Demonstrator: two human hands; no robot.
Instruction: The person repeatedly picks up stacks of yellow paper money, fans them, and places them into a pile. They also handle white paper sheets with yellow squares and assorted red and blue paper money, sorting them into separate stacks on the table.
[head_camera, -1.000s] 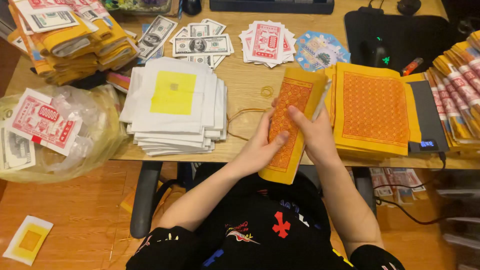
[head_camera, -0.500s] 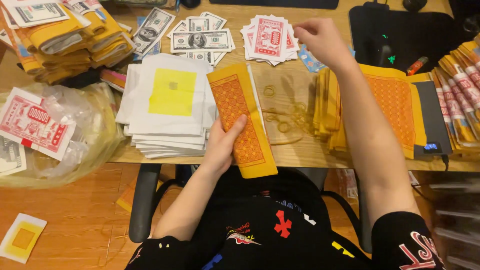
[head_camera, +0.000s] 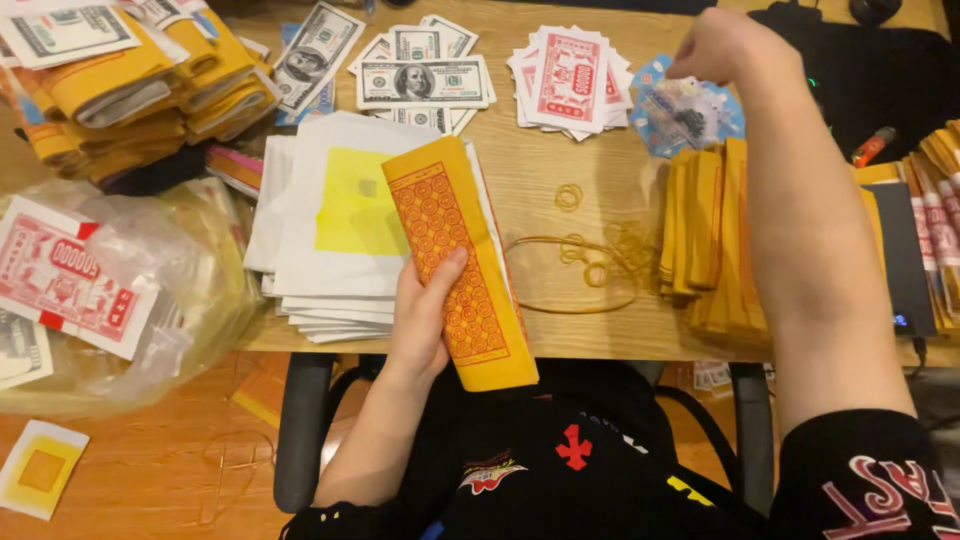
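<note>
My left hand (head_camera: 425, 315) grips a folded bundle of yellow paper with an orange patterned panel (head_camera: 460, 255), held over the table's front edge. My right hand (head_camera: 725, 48) reaches far across the table and touches a round blue printed paper stack (head_camera: 685, 115). Whether its fingers hold one sheet is unclear. Under my right forearm lies a stack of yellow folded papers (head_camera: 705, 235). Loose rubber bands (head_camera: 585, 260) lie on the wooden table (head_camera: 545, 170) between the two hands.
White sheets with yellow squares (head_camera: 335, 225) are stacked left of the bundle. Banknote-style papers (head_camera: 420, 80) and red-printed sheets (head_camera: 570, 75) lie at the back. Yellow bundles (head_camera: 130, 85) pile at the far left, a plastic bag (head_camera: 110, 300) hangs below, a dark mat (head_camera: 880, 80) at right.
My right hand let go of the yellow bundle and moved up and right to the blue round papers. The left hand kept the bundle and shifted it left.
</note>
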